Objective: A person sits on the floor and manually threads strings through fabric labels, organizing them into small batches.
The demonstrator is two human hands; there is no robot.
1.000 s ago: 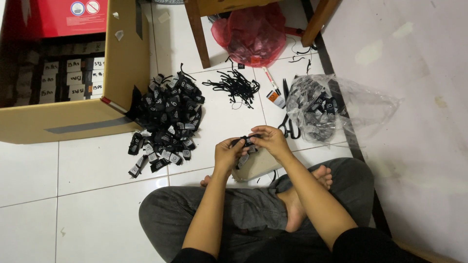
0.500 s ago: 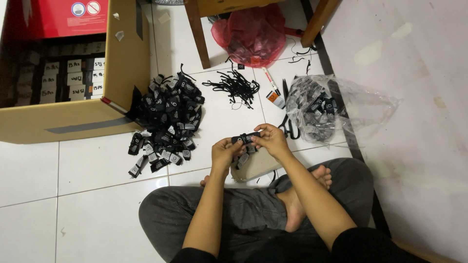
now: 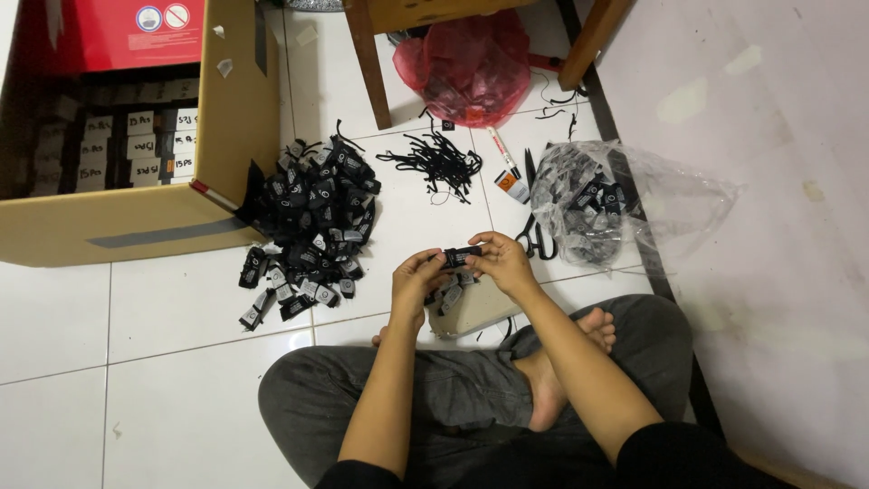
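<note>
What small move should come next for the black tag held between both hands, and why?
Probably drop the black tag, pinched between the left hand and right hand, onto the pile of black tags to the left: it looks like those heaped there.

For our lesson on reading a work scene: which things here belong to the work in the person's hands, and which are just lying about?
In use:
- small black folded fabric tag, pinched between left hand and right hand
- heap of black fabric tags on the white tile floor
- clear plastic bag of tags

Lying about:
- red plastic bag
- black-handled scissors
- brown cardboard box
</note>
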